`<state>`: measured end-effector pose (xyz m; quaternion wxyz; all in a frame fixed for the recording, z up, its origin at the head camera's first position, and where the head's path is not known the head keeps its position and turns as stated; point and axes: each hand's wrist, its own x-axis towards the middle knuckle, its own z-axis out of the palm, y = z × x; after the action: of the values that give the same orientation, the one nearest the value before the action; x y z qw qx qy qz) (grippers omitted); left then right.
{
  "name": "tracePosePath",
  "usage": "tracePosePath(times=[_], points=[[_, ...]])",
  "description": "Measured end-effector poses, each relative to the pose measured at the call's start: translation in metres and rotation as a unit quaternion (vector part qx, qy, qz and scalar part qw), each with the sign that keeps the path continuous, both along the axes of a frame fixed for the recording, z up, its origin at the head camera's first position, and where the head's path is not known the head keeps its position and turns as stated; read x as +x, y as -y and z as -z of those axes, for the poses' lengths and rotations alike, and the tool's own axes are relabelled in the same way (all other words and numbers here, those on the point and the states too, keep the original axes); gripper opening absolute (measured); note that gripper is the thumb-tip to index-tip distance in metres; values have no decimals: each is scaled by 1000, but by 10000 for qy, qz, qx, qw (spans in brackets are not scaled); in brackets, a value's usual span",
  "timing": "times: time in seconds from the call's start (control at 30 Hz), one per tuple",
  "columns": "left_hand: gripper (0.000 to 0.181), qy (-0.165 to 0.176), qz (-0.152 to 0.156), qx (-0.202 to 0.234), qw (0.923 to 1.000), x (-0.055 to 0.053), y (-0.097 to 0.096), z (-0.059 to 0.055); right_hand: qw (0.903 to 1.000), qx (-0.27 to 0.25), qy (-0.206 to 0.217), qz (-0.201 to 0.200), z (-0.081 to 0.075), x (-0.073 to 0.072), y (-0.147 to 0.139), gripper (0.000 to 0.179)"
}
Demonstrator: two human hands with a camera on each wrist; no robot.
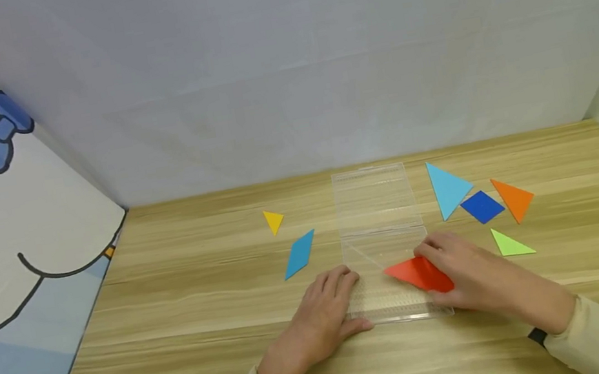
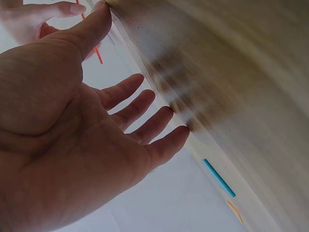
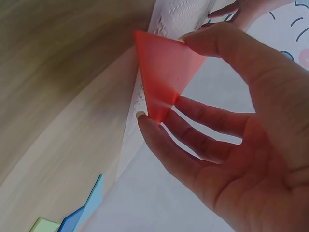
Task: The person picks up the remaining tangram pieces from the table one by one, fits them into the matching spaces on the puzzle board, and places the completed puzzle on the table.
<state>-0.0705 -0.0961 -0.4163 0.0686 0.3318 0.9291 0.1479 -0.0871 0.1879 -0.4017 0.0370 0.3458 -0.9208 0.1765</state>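
A clear plastic case, unfolded into two panels, lies on the wooden table, with a faint diagonal line across its near panel. My right hand pinches a red triangle tile over the right side of that near panel. In the right wrist view, thumb and fingers hold the tile by its edges, tilted. My left hand rests at the left edge of the near panel, fingers loosely extended and thumb at the bottom corner. Whether the red tile touches the case cannot be seen.
Left of the case lie a small yellow triangle and a blue parallelogram. To its right are a light blue triangle, a dark blue square, an orange triangle and a green triangle. A pale cloth wall stands behind.
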Motion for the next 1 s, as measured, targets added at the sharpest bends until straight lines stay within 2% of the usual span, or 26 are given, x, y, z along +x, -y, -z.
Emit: tracePosePath(times=[0.23,0.5,1.0], points=[[63,-18,-14,36,10000,2,3,2,9997,-3,150,-206,1,0,7,51],[64,2,1,-12,10000,0,2,2,9991,-18,215,-352,1,1,14,53],[64,-6,-22,-132,9999,-1,0,2,9951,-190,106,-962,2,1,27,49]])
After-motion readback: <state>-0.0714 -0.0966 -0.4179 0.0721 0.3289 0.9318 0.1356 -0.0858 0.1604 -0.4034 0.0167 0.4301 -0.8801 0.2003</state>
